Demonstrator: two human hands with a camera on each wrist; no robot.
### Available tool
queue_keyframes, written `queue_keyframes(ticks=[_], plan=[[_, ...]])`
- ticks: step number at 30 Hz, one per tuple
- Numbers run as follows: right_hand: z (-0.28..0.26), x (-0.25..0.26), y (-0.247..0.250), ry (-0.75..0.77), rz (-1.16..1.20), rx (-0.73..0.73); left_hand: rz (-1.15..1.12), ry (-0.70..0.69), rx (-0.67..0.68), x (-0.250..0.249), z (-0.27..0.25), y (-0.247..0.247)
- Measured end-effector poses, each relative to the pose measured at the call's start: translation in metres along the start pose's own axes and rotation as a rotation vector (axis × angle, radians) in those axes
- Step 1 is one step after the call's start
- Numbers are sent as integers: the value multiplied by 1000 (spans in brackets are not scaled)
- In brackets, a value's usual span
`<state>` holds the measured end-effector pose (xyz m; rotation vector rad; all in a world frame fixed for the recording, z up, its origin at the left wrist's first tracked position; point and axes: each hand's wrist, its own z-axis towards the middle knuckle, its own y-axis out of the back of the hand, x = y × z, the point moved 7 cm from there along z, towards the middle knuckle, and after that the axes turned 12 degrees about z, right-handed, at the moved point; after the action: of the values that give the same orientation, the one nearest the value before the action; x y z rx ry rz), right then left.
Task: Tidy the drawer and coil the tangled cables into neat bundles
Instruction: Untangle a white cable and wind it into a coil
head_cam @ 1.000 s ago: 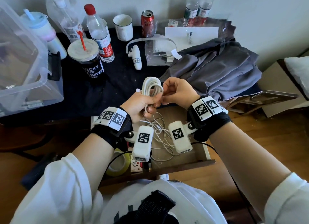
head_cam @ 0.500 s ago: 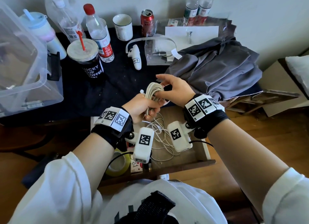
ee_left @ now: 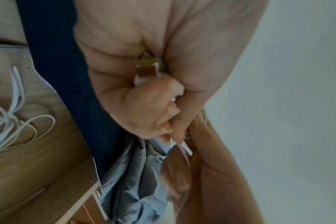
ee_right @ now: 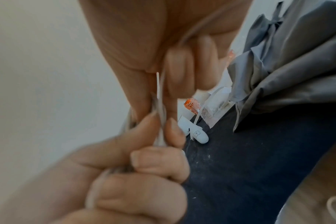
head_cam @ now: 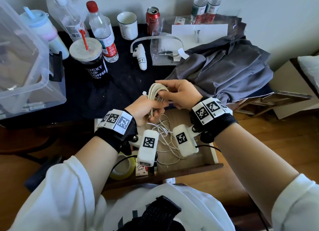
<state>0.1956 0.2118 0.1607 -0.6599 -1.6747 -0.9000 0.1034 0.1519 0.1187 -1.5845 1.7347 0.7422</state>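
Drawer (head_cam: 214, 154) with loose white cables (head_cam: 168, 139)

Off-white coiled cable (head_cam: 158, 92), grey cloth (head_cam: 224, 75), red can (head_cam: 152, 20) — black-and-white checkered wrist tags (head_cam: 208, 110).

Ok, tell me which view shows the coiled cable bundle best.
The head view: the coiled cable bundle shows its whole loop, gripped by the left hand and right hand. The left wrist view shows mostly fingers and a plug; the right wrist view shows only blurred strands.
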Motion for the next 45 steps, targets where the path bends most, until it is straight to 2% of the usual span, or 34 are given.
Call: queue_keyframes(ticks=[4,8,12,15,18,22,28,34,45], plan=[[-4,-1,6,-58,208,-10,-175,12,-35,1,2,13],[-8,-3,14,-96,488,21,-244,41,-43,4,2,24],[-12,5,8,12,749,161,-305,60,-25,3,2,25],[-9,11,2,91,615,184,-314,53,-7,1,2,22],[-6,15,2,158,396,128,-309,45,12,-1,1,19],[-4,16,1,182,299,47,-293,26,57,-5,0,13],[-1,23,-4,184,364,52,-241,-14,128,-6,-5,2],[-2,26,-15,185,412,83,-166,-109,53,-11,-3,6],[-5,34,-18,92,456,82,-137,-125,-35,-12,1,10]])
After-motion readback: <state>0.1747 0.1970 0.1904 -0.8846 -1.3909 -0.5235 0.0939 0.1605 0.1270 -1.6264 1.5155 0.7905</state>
